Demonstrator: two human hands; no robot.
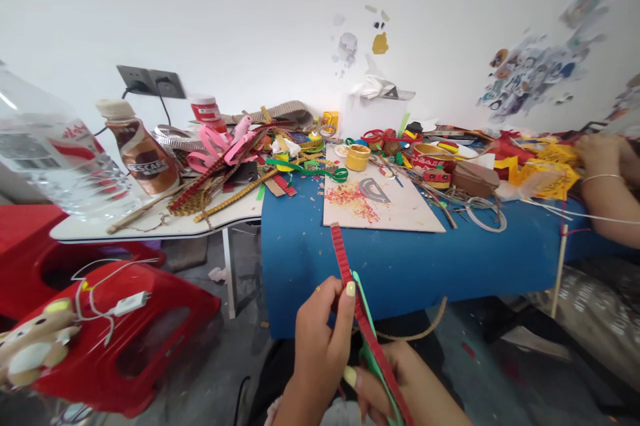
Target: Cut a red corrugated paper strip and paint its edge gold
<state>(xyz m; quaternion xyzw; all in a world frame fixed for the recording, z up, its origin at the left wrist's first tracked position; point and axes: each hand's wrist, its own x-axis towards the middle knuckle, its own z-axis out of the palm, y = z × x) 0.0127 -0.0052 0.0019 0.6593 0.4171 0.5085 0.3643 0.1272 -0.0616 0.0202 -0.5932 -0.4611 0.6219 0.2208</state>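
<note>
Head view. Left hand (320, 339) was closed on a red corrugated paper strip (357, 306), thumb pressed against its face, fingers wrapped behind. The strip ran slantwise from the near edge of the blue-covered bench (400, 259), down between both hands, to the bottom of the frame. A green paper strip (367, 339) lay against its right side, the two touching along their length. Right hand (400, 386) gripped the lower part of both strips, fingers curled round them. Both hands were held in front of the bench, below its edge.

On the blue bench: a pale board (395, 209) with red and yellow scraps (353, 199) and a grey D-shaped cut-out (374, 190) lying on it. Behind the board stood a yellow tape roll (358, 157); a red printed tin (430, 161) was to its right amid mixed paper offcuts. A white box (373, 113) stood against the wall.

To the left, a white bench (150, 226) carried a Nescafé bottle (143, 153), a red-capped jar (207, 109) and a heap of pink, red and gold strips (225, 159). A clear plastic bottle (55, 153) loomed close at far left, blurred. Red plastic stools (125, 339) stood on the floor, one bearing a white cable (125, 306) and a plush toy (35, 343).

At far right another person's arm (605, 193), with a bangle, rested on the bench beside yellow paper pieces (545, 169).
</note>
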